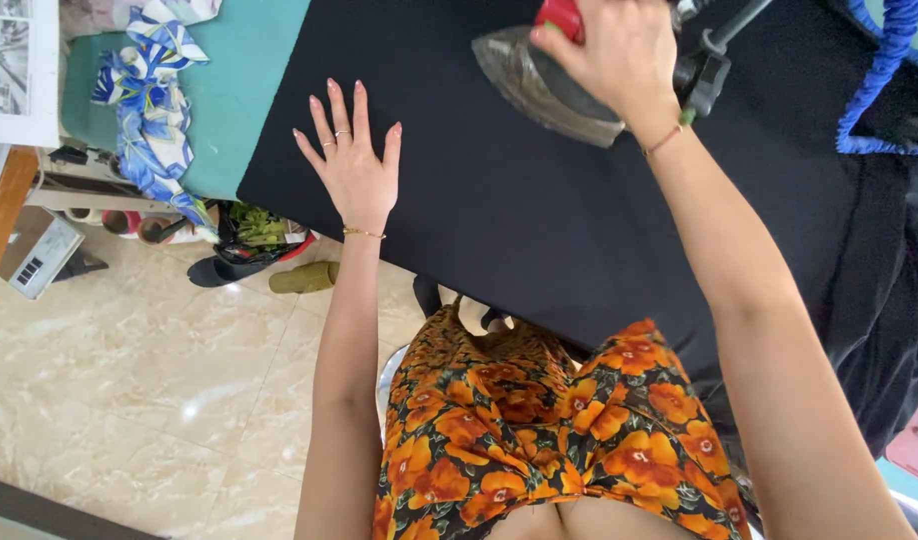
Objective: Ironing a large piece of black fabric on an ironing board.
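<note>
Iron [544,85] at 12 o'clock on black cloth [539,220], right hand [619,55] closed round its red handle [561,16], looks heavy and rigid so grip stays there; left hand [354,165] flat, fingers spread, pinning the soft limp cloth at 10 o'clock

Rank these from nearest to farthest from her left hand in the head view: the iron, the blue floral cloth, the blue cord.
From the left hand:
1. Iron, to its right on the black cloth, under the right hand.
2. Blue floral cloth, to its left, at the board's edge.
3. Blue cord, far right.
</note>
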